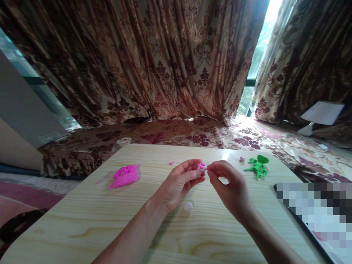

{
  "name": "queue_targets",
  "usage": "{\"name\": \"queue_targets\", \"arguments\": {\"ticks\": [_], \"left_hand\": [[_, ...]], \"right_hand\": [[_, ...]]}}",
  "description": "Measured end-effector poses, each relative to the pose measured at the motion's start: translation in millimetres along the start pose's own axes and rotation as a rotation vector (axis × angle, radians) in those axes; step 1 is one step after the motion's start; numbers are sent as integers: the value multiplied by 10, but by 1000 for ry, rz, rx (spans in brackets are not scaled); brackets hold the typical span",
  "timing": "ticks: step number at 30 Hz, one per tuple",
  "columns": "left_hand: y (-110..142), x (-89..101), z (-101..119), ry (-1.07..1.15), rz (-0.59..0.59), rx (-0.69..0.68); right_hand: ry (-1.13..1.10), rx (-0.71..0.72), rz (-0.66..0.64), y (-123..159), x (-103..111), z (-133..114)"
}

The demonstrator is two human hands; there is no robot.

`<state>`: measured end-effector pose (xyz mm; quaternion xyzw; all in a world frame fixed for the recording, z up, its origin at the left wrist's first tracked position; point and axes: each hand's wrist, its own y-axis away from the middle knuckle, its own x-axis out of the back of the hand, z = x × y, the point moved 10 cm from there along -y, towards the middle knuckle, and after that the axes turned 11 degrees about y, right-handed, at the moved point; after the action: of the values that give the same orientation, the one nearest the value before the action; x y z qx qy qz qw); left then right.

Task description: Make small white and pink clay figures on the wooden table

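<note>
Between the thumb and fingers of my left hand (183, 179) is a small white clay ball with pink spots (201, 167). Close to its right side, my right hand (229, 183) pinches a tiny bit of pink clay (208, 168) between thumb and forefinger; whether this bit touches the ball I cannot tell. A white round piece (188, 206) lies on the table below my hands. To the left rests a large flattened lump of pink clay (125, 176), and a small pink scrap (171, 163) sits behind my left hand.
On the light wooden table (82, 220), a green figure (258, 167) and a small pinkish ball (242, 159) stand at the right. A dark-edged device, partly blurred (310, 220), lies at the right edge. Behind are a cloth-covered ledge (170, 134), patterned curtains (154, 66) and a white lamp (321, 113).
</note>
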<state>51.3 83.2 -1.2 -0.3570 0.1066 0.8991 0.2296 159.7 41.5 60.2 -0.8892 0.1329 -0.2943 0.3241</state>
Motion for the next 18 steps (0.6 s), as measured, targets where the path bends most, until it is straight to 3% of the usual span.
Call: {"name": "queue_targets", "arguments": {"ticks": [10, 18], "left_hand": [[9, -16, 3, -38, 12, -27], [-16, 16, -36, 87, 25, 16]], "right_hand": [[62, 40, 1, 10, 4, -42], [12, 14, 65, 5, 61, -5]]}}
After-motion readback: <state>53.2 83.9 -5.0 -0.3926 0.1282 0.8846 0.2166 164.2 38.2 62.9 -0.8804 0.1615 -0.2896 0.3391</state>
